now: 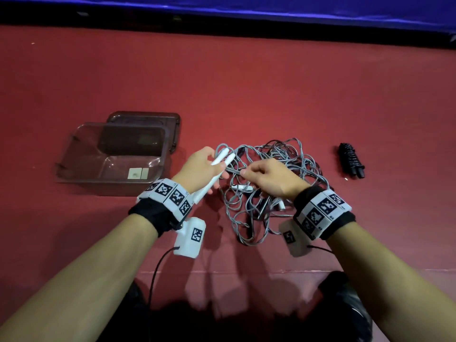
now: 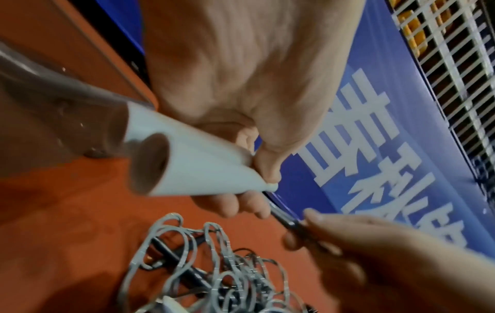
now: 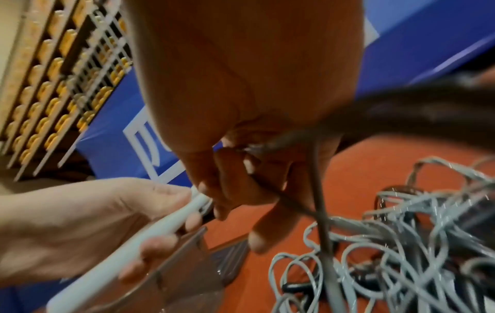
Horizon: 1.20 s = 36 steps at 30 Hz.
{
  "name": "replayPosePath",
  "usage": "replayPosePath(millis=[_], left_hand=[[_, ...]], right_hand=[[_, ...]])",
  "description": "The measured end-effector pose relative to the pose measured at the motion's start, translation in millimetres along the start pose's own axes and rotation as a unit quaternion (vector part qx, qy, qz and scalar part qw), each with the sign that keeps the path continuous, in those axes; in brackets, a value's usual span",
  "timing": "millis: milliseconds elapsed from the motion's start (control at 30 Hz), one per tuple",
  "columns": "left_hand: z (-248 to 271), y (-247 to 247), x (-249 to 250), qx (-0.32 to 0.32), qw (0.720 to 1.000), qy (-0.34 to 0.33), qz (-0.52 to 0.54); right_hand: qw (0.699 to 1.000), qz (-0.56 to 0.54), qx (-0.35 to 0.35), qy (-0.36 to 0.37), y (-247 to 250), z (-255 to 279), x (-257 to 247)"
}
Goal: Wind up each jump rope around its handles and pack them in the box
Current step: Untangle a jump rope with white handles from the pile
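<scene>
My left hand (image 1: 201, 169) grips a pair of white jump-rope handles (image 1: 222, 157), held together and slanting up to the right; the handles (image 2: 192, 167) fill the left wrist view. My right hand (image 1: 267, 177) pinches a grey rope strand (image 3: 318, 190) just right of the handle tips. A tangled heap of grey ropes (image 1: 266, 188) with more white and dark handles lies on the red table under both hands. A clear plastic box (image 1: 111, 159) stands open at the left, its lid (image 1: 145, 129) behind it. One wound black jump rope (image 1: 351, 160) lies at the right.
The red table (image 1: 246, 82) runs far back to a blue banner (image 1: 246, 8). The table's front edge (image 1: 246, 271) is close below my wrists. Wrist camera units with cables hang under both forearms.
</scene>
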<state>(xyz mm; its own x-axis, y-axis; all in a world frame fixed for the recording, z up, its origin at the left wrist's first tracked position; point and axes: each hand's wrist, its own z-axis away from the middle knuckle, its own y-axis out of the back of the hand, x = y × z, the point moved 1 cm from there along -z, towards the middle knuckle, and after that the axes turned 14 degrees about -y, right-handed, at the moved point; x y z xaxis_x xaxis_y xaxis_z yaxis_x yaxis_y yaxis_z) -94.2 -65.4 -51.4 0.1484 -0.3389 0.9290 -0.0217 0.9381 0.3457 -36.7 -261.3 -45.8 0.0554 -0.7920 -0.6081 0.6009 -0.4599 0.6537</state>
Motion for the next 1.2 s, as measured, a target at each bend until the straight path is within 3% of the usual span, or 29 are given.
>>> replayPosePath(millis=[100,167,267,333,467,533,600,700,767,867,933,1000,1033,1100,1133,1200], left_hand=[[0,1,-5,0.020,0.996,-0.017,-0.085],[-1,-3,-3,0.011,0.982,-0.043,-0.182],[0,-11,6,-0.087,0.941,-0.061,-0.322],[3,-12,18,-0.159,0.908,-0.077,-0.380],[4,-5,38,-0.329,0.860,-0.140,-0.365],[5,3,42,-0.348,0.886,-0.158,-0.261],[7,15,49,-0.309,0.932,-0.151,-0.117],[3,25,50,-0.210,0.965,-0.151,-0.040],[0,20,40,-0.114,0.986,-0.123,-0.024],[0,8,18,0.015,0.998,-0.031,0.044],[0,4,11,0.062,0.995,0.017,0.077],[-1,5,10,0.090,0.992,0.039,0.084],[-1,6,11,0.097,0.991,0.043,0.078],[-1,9,14,0.099,0.994,0.043,0.036],[-1,9,14,0.096,0.995,0.040,-0.001],[-1,9,17,0.080,0.990,0.020,-0.110]], right_hand=[[0.989,0.122,0.027,0.080,9,5,-12],[0.961,0.226,0.065,0.145,13,10,-21],[0.910,0.347,0.122,0.192,30,19,-33],[0.894,0.374,0.131,0.207,43,22,-39],[0.916,0.327,0.127,0.193,46,21,-36],[0.966,0.165,0.091,0.178,45,15,-23],[0.984,-0.044,0.074,0.155,40,7,-7],[0.978,-0.178,0.057,0.097,16,4,6],[0.977,-0.199,0.040,0.063,3,6,7],[0.989,-0.134,0.000,0.062,-8,11,-3],[0.979,-0.188,-0.078,0.028,-11,13,-9],[0.968,-0.226,-0.105,0.009,-9,14,-11],[0.975,-0.204,-0.088,0.015,-6,14,-12],[0.997,-0.041,-0.015,0.068,3,18,-17],[0.991,0.079,0.031,0.100,7,21,-21],[0.943,0.277,0.113,0.143,16,28,-31]])
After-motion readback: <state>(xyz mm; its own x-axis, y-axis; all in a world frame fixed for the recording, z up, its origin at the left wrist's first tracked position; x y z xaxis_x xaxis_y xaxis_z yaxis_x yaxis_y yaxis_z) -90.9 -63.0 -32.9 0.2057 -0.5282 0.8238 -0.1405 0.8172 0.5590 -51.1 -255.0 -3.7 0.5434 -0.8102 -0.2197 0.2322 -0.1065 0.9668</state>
